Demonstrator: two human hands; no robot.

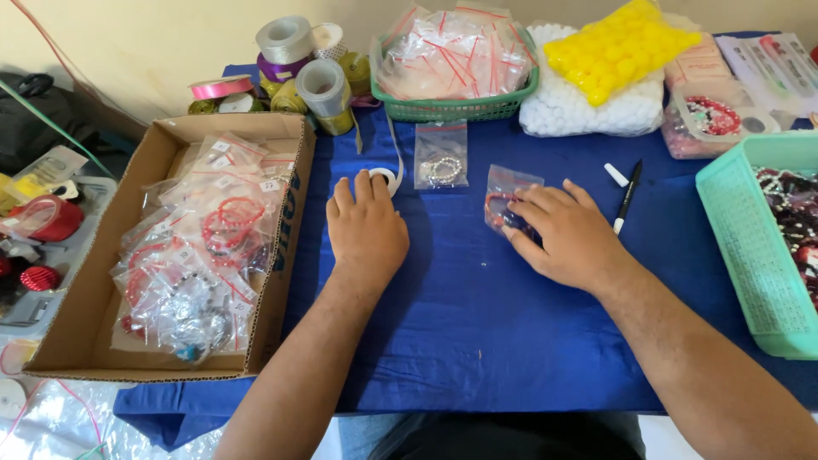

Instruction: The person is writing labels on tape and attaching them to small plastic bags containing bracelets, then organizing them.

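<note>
**Both hands flat on the blue cloth, right one pinning a small bag**

Right hand (569,240): fingers spread and pressed down on a small clear zip bag (509,198) with a reddish bracelet inside. Not a pinch grip, more a flat press, likely to hold the bag flat on the cloth. The bag lies just right of the cloth's middle, half under the fingertips.

Left hand (366,228): palm down, holds nothing. Fingertips touch a white tape roll (383,176), probably steadying it; its tape strip runs up toward the ribbon spools (294,72).

Around the pinned bag:
- second bag with a pale bead bracelet (441,157), just left and further back, apart from both hands
- black pen (627,197) and its white cap (615,175), just right
- cardboard box (94,281) of filled bags, well left, beyond the left hand
- green basket (452,109) of empty zip bags, behind
- bags of white and yellow balls (609,72), behind right
- teal basket (750,255), far right, contents dark beads, hard to tell

Nothing blocks either hand; the pen is the nearest obstacle to the right hand.
</note>
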